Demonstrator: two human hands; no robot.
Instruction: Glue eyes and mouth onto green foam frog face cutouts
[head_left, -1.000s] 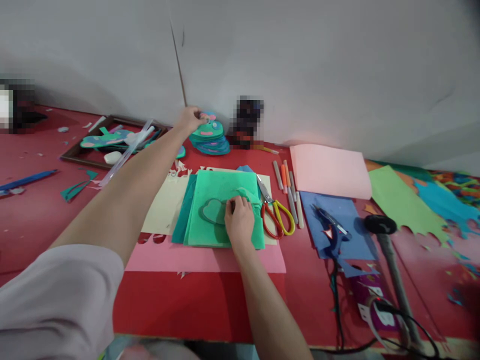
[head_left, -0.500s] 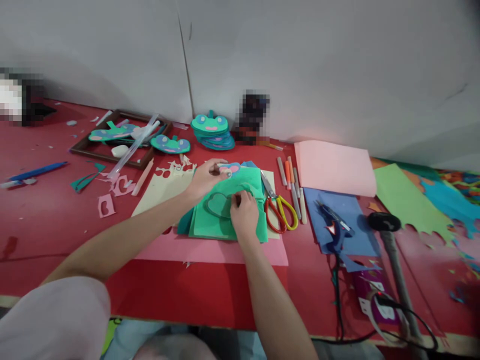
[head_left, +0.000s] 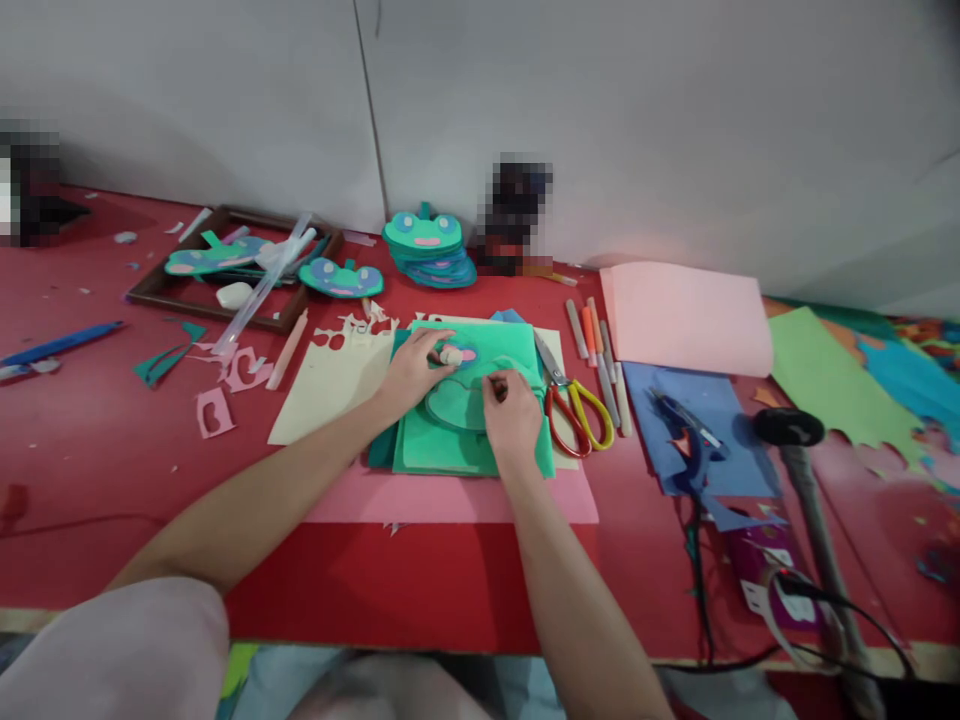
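Observation:
My left hand (head_left: 411, 372) rests on a stack of green foam sheets (head_left: 439, 452) and pinches a small frog-face cutout (head_left: 459, 353) with blue and pink parts, held flat against the top sheet. A traced outline shows on the sheet below it. My right hand (head_left: 516, 418) lies just to the right, closed around a dark pen (head_left: 499, 388) whose tip touches the green sheet. A cream sheet (head_left: 322, 385) and a pink sheet (head_left: 450, 500) lie under the green stack.
A pile of finished frog faces (head_left: 429, 248) sits by the wall. A brown tray (head_left: 187, 300) with cutouts is at back left. Red-and-yellow scissors (head_left: 574, 412), several markers (head_left: 600, 350), a blue glue gun (head_left: 686, 445) and coloured sheets lie to the right.
My left hand came back from the frog pile by the wall with a cutout and set it on the green sheet. My right hand shifted slightly right with the pen.

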